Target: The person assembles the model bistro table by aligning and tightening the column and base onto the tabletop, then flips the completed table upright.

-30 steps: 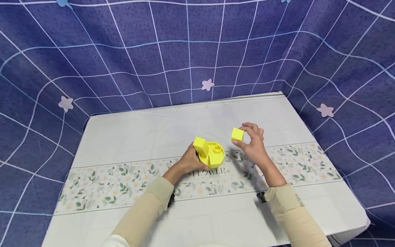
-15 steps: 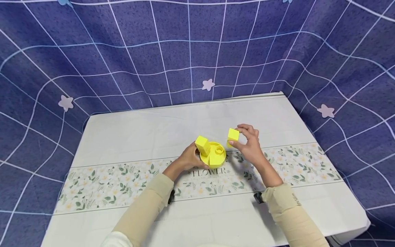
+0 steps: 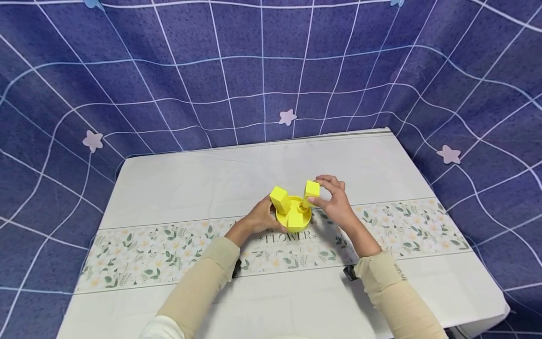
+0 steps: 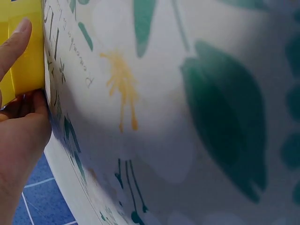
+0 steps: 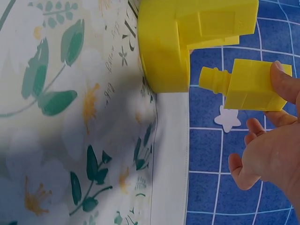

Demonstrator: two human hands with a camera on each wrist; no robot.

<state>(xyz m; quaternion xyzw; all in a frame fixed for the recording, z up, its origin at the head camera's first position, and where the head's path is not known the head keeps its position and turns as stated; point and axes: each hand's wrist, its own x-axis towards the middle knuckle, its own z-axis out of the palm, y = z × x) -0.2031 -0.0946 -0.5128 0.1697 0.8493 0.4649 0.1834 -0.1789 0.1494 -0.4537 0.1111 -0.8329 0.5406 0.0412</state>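
My left hand (image 3: 260, 216) grips the side of a round yellow holder (image 3: 308, 220) that stands on the table; the left wrist view shows its thumb and fingers against the yellow wall (image 4: 33, 61). Two square yellow pieces stand in the holder, a tall one (image 3: 279, 198) at the left and another (image 3: 295, 221) at the front. Between thumb and fingers my right hand (image 3: 336, 202) pinches a square yellow bottle (image 5: 255, 86), its ridged neck pointing down. In the right wrist view that neck is just apart from the holder's rim (image 5: 185, 70), above its right side.
A white tablecloth (image 3: 190, 183) with a floral band (image 3: 161, 254) covers the table. Behind and at the sides hangs a blue curtain (image 3: 178, 84) with a white grid and stars. Dark wrist devices (image 3: 350, 272) sit under the sleeves.
My right hand has moved left with the bottle, from beside the holder to over its right part. The left hand keeps its grip, with the holder shifted very slightly right.
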